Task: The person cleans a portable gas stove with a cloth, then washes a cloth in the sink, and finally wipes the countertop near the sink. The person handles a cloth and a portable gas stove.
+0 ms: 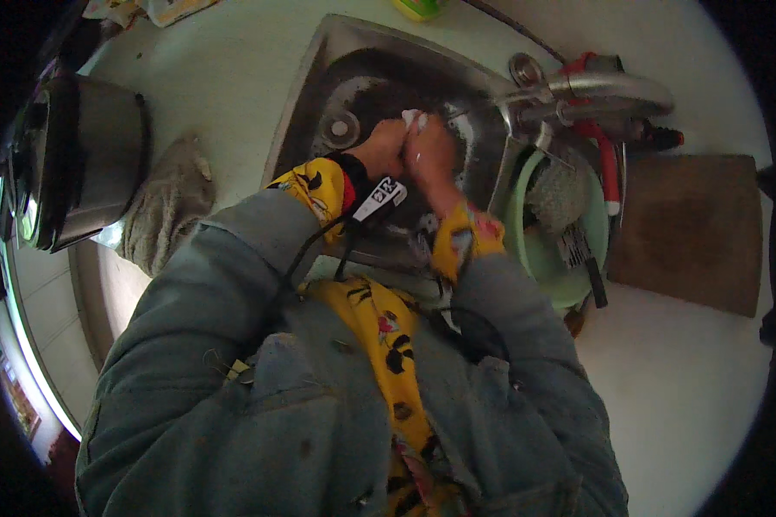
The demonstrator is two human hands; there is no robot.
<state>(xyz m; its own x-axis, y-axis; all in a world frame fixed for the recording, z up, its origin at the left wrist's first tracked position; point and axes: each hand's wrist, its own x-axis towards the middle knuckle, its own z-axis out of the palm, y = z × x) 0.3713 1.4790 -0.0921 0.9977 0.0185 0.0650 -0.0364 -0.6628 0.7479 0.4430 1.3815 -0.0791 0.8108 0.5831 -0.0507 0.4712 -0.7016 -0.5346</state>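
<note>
Both of my hands are close together over a stainless steel sink (297,110). My left hand (386,145) touches my right hand (432,148), and both look closed around a small white thing (414,118) that shows at their upper edge; its kind cannot be told. Blur and overlap hide most of the fingers. Left of my hands lies the round drain (339,128) in the sink bottom. Wet, shiny streaks show on the sink floor. A white tag (380,199) on a black cord hangs just below my left hand.
A metal faucet (608,94) stands at the sink's right. Below it, a green basin (524,258) holds a mesh strainer (559,190) and a black-handled utensil (582,258). A brown board (689,232) lies farther right. On the left are a dark pot-like appliance (97,155) and a grey-brown cloth (168,207).
</note>
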